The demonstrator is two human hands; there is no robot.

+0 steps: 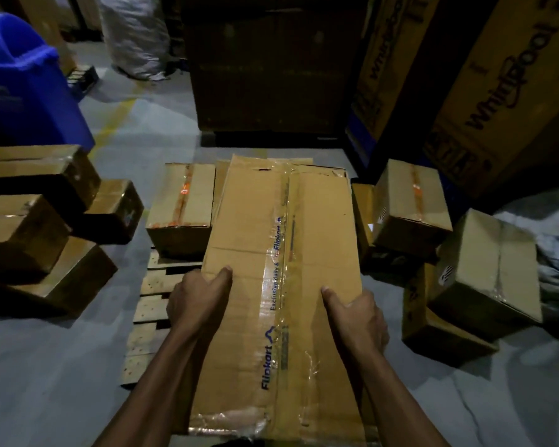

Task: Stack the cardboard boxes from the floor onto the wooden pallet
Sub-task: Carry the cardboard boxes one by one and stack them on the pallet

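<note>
Far left: blue bin, upper part cut by the frame edge. Below it, a loose heap of small boxes on the floor, lying at mixed angles, their lower sides lost in shadow.

Left of centre: wooden pallet; only its left slat ends show, the rest is covered. One taped box sits on its far left corner.

Centre: long Flipkart box lies lengthwise over the pallet, its far end on what look like more boxes, mostly hidden under it. My left hand grips its left edge, thumb on top, fingers wrapped down the side out of sight. My right hand grips the right edge the same way. Whether the near end rests on the pallet I cannot tell.

Behind: a tall dark carton, print unreadable, and a white sack.

Right: more boxes on the floor, one tilted, close beside the long box. Whirlpool cartons lean behind them, tops cut off.
</note>
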